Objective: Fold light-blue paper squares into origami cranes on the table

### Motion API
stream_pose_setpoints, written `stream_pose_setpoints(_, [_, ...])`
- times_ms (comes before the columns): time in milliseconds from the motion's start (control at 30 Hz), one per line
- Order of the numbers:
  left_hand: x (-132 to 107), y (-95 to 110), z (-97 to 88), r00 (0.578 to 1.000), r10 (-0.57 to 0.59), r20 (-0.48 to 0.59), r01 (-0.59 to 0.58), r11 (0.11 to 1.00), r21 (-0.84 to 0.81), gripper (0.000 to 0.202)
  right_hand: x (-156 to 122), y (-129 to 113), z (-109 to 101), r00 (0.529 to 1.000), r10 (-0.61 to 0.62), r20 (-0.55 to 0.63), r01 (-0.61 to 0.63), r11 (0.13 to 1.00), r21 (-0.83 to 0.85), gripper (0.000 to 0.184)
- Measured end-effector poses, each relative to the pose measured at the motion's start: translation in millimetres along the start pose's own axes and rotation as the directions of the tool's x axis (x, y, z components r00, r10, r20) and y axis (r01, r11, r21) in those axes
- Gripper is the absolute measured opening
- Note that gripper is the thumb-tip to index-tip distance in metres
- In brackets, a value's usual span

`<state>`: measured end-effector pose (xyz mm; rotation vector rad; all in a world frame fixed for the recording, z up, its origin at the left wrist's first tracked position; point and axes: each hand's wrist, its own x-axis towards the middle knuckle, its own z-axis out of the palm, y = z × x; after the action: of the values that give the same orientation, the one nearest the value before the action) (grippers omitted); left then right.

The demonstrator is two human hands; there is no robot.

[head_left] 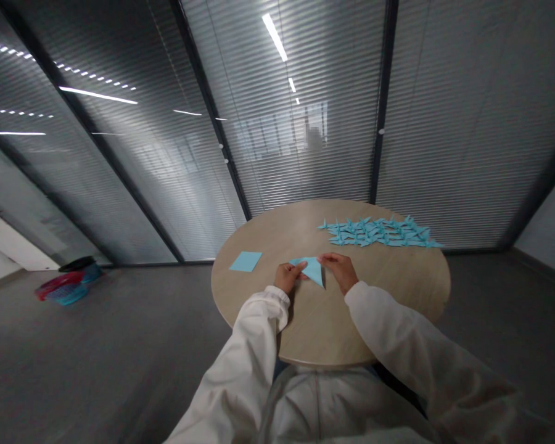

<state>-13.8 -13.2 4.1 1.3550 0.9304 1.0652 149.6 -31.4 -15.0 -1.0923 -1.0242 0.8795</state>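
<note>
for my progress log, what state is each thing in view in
Blue paper triangle: folded, held by left hand and right hand
Blue square paper sheet: flat on round wooden table
Blue spiky paper figures: folded, grouped in rows
Grey slatted blinds: lowered
Red and blue containers: blurred, contents unclear

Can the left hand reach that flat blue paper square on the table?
Probably yes: the blue paper square lies near the left hand, with nothing between them. That hand holds the folded blue paper, so it may need to let go.
</note>
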Motion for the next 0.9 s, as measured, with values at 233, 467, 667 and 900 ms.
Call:
stream_pose_setpoints(233, [-2.6, -3.9, 3.3, 0.99, -0.097, 0.106, 0.104, 0.993, -0.057, 0.052, -0.7, -3.8, -0.3, 1.0, 0.012, -0.014, -0.011, 0.997, 0.077, 0.027])
stream_pose_setpoints(467, [-4.0, -2.4, 1.0, 0.996, -0.053, 0.07, 0.05, 0.998, 0.034, 0.051, -4.1, -8.7, 1.2, 1.0, 0.028, -0.006, -0.027, 0.998, 0.06, 0.026])
stream_pose_setpoints(667, [-3.3, -5.0, 1.9, 0.986, -0.067, 0.153, 0.068, 0.998, 0.001, 0.049, -3.1, -7.0, 0.6, 1.0, 0.017, -0.003, -0.016, 0.998, 0.065, 0.028])
stream_pose_setpoints(900, [-5.6, -4.6, 3.6, 0.983, -0.068, 0.169, 0.06, 0.997, 0.049, 0.045, -5.4, -9.4, 2.1, 1.0, 0.026, 0.009, -0.027, 0.987, 0.157, 0.027])
